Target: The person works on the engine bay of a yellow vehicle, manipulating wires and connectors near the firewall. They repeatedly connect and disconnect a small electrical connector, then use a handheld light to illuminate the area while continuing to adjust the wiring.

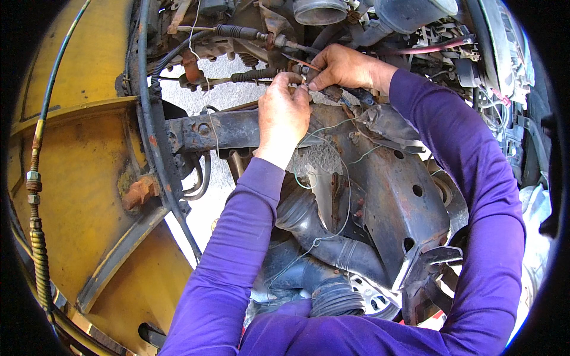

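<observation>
Purple sleeves (222, 261) lead to the left hand (284, 113) and right hand (345, 66), whose fingers (322, 79) are clamped on a small, partly hidden fitting (305, 70) near a ribbed black boot (254, 75), beyond a dark beam (231, 129).

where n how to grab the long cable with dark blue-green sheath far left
Probably its slim upper sheath, left hand coming from the right, where that hand is; lower down, the metal hex nuts and yellowish ribbed coil are bulkier.

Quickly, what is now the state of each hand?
Left hand: closed in a pinch near the ribbed black boot; cannot tell what it holds.
Right hand: also pinched closed; cannot tell on what.
</observation>
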Motion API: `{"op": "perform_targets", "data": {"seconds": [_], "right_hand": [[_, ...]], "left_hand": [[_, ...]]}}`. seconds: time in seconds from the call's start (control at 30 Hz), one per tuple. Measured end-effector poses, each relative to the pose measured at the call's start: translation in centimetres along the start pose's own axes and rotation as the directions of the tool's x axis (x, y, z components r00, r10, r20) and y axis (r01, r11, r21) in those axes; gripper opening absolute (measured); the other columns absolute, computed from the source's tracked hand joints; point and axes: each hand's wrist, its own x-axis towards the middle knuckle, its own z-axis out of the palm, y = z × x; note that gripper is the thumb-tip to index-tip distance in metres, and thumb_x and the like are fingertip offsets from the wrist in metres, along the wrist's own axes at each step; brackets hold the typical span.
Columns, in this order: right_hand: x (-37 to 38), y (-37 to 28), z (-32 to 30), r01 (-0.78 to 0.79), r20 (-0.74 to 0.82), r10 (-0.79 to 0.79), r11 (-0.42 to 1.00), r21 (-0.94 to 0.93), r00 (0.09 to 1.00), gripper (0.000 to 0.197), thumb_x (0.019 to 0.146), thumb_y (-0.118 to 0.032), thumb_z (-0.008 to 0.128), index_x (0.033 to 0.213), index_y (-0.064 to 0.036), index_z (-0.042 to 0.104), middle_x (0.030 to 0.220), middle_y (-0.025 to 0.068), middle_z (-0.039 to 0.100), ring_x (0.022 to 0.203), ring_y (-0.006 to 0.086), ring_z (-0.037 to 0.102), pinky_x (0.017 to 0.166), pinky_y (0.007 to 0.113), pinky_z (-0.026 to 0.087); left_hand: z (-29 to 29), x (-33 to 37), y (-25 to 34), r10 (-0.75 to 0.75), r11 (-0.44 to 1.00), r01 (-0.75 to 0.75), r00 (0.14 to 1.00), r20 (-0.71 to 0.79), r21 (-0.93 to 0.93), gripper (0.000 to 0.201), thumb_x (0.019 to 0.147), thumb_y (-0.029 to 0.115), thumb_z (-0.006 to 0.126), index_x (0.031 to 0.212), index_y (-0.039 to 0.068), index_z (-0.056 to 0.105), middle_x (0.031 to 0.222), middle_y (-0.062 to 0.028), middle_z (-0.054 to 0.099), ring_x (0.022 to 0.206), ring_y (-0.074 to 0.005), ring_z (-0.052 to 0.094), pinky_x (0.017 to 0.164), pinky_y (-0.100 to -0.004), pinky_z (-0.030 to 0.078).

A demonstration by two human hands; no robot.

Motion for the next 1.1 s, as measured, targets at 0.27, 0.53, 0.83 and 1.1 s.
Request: {"op": "perform_targets", "data": {"seconds": [0.27,0.53,0.83,1.1], "right_hand": [[-0.1,-0.1,0.0,-0.010,0.000,0.010,1.000,0.008,1.000,0.036,0.076,-0.025,0.086,0.101,-0.0003,0.078,0.087,0.0103,0.075,0.082,0.0194,0.067,0.079,0.033,0.051],[0.2,0.5,0.2,0.022,-0.015,-0.022,1.000,-0.003,1.000,0.036,0.077,-0.024,0.085,0.102,-0.0004,0.077,0.087,0.0098,0.075,0.082,0.0195,0.066,0.079,0.034,0.050],[0.2,-0.1,-0.4,-0.106,0.034,0.104,0.991,0.080,0.994,0.030,0.089,-0.019,0.074,0.110,0.0021,0.074,0.091,0.0056,0.073,0.078,0.0140,0.062,0.074,0.030,0.050],[0.1,0.3,0.1,-0.090,0.073,0.081,0.988,0.127,0.994,0.023,0.090,-0.015,0.073,0.105,0.0024,0.074,0.084,0.0048,0.071,0.076,0.0137,0.062,0.072,0.031,0.050]], "left_hand": [[-0.3,0.1,0.3,-0.014,0.999,0.014,1.000,0.005,-0.028,0.018,0.093,0.012,0.063,0.100,-0.004,0.068,0.074,-0.0184,0.072,0.066,-0.0265,0.074,0.064,-0.0375,0.057],[-0.9,0.8,1.3,-0.154,0.978,0.168,0.981,0.114,-0.124,0.022,0.091,0.011,0.061,0.094,-0.009,0.067,0.076,-0.0173,0.072,0.061,-0.0216,0.072,0.061,-0.0358,0.056],[-0.3,1.0,-0.4,-0.056,0.998,0.058,0.997,0.053,-0.038,0.023,0.087,0.013,0.061,0.092,-0.008,0.070,0.080,-0.0246,0.071,0.080,-0.0358,0.072,0.080,-0.0415,0.055],[0.0,0.7,-0.5,-0.050,0.998,0.050,0.999,0.018,0.031,0.024,0.084,0.014,0.061,0.089,-0.007,0.071,0.085,-0.0281,0.071,0.086,-0.0406,0.072,0.083,-0.0445,0.055]]}}
